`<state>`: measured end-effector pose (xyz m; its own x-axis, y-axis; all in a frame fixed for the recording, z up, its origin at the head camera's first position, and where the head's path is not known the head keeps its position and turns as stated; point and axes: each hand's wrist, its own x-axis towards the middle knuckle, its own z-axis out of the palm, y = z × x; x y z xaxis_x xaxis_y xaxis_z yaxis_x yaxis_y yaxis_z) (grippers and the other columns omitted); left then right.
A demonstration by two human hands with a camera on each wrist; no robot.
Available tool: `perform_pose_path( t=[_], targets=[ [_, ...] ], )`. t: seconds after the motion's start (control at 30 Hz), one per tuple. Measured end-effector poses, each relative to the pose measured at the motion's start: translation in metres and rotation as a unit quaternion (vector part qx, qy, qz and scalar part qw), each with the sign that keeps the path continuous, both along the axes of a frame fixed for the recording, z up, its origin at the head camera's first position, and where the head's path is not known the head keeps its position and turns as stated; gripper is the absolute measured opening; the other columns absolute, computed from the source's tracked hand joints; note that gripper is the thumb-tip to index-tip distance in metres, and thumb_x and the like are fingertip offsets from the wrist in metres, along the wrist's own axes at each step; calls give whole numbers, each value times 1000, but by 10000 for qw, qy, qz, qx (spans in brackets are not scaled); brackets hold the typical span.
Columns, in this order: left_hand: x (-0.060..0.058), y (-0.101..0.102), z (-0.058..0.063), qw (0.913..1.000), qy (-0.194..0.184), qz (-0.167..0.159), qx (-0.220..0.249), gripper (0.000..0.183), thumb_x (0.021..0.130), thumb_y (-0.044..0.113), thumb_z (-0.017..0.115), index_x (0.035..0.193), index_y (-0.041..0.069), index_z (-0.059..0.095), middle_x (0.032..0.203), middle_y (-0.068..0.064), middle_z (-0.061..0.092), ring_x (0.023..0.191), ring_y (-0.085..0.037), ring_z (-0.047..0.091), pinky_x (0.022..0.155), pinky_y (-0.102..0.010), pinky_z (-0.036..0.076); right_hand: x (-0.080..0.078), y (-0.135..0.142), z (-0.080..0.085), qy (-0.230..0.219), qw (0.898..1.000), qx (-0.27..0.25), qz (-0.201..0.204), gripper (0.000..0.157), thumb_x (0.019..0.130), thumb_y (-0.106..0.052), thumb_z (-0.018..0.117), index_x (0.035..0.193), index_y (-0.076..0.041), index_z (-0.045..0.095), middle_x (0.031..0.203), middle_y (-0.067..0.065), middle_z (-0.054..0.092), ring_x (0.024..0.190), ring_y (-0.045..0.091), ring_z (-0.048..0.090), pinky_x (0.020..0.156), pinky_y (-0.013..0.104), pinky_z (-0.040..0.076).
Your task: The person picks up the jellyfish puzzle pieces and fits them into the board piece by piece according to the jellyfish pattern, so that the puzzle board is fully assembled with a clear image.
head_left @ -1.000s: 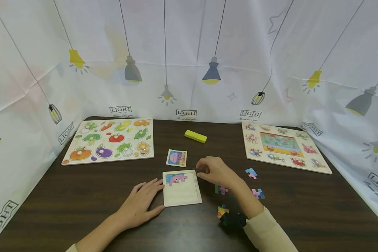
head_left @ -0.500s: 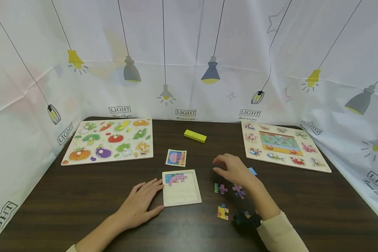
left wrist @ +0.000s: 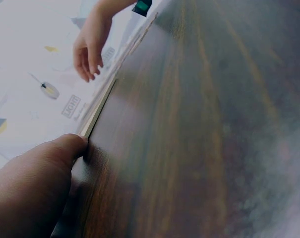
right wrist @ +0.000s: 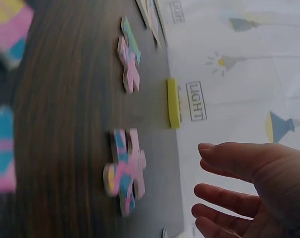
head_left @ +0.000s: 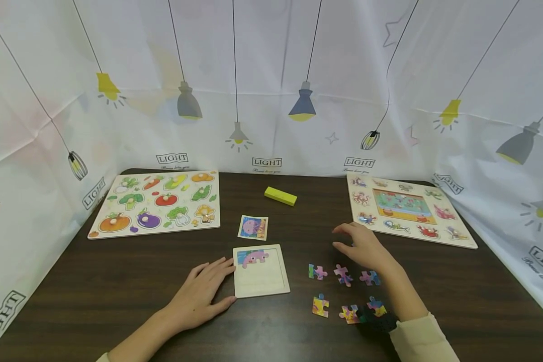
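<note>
My left hand (head_left: pixel 203 291) lies flat on the table with straight fingers, its fingertips and thumb at the left edge of a square wooden puzzle tray (head_left: pixel 262 281). In the left wrist view the thumb (left wrist: pixel 40 163) touches the tray's edge (left wrist: pixel 101 110). Joined pink-and-blue jigsaw pieces (head_left: pixel 255 257) fill the tray's upper left corner. My right hand (head_left: pixel 364 246) hovers right of the tray, fingers loosely bent and holding nothing; a blue bit of jigsaw piece peeks out under it. Nearer me lie several loose jigsaw pieces, among them a pink one (head_left: pixel 343 275) and a yellow one (head_left: pixel 320 305).
Behind the tray sits a small picture card (head_left: pixel 253 227) of a pink sea creature. Farther back are a yellow block (head_left: pixel 280 196), a vegetable peg puzzle board (head_left: pixel 154 203) at left and a sea-animal board (head_left: pixel 412 211) at right. A printed curtain (head_left: pixel 271 100) surrounds the table.
My right hand has moved right, from the tray's upper right corner to over the loose jigsaw pieces, uncovering several of them. The left hand and the tray have stayed put.
</note>
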<state>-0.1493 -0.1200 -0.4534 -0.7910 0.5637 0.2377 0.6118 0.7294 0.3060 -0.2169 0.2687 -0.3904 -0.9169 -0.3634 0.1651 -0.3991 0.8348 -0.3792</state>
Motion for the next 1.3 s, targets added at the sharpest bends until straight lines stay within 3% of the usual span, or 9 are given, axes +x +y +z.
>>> perform_pose_path(
  t=[0.4, 0.73, 1.07, 1.3],
  targets=[
    [1, -1, 0, 10000, -4, -19, 36, 61, 88, 53, 49, 136, 15, 43, 145, 0, 35, 134, -17, 26, 102, -47, 22, -1, 38, -7, -149, 9989, 320, -301, 44, 81, -21, 69, 115, 3, 56, 112, 23, 57, 107, 44, 46, 89, 59, 31],
    [0, -1, -1, 9999, 91, -59, 81, 62, 88, 52, 51, 135, 13, 44, 144, -2, 36, 133, -18, 28, 101, -48, 23, -1, 53, -19, -383, 9969, 211, -657, 47, 81, -24, 69, 113, 8, 57, 108, 25, 57, 103, 43, 48, 86, 56, 37],
    [0, -1, -1, 10000, 46, -44, 55, 62, 88, 53, 50, 136, 14, 44, 144, -1, 35, 133, -17, 27, 102, -47, 22, -1, 56, -23, -744, 9902, -23, -1178, 49, 81, -31, 69, 111, 6, 57, 101, 21, 59, 96, 38, 53, 81, 52, 41],
    [0, 0, -1, 10000, 45, -45, 67, 62, 88, 52, 51, 136, 14, 44, 144, -1, 35, 133, -17, 27, 102, -48, 22, 1, 54, -22, -829, 9888, -140, -1234, 36, 82, -28, 68, 101, 1, 58, 95, 15, 58, 85, 30, 53, 73, 45, 43]
  ],
)
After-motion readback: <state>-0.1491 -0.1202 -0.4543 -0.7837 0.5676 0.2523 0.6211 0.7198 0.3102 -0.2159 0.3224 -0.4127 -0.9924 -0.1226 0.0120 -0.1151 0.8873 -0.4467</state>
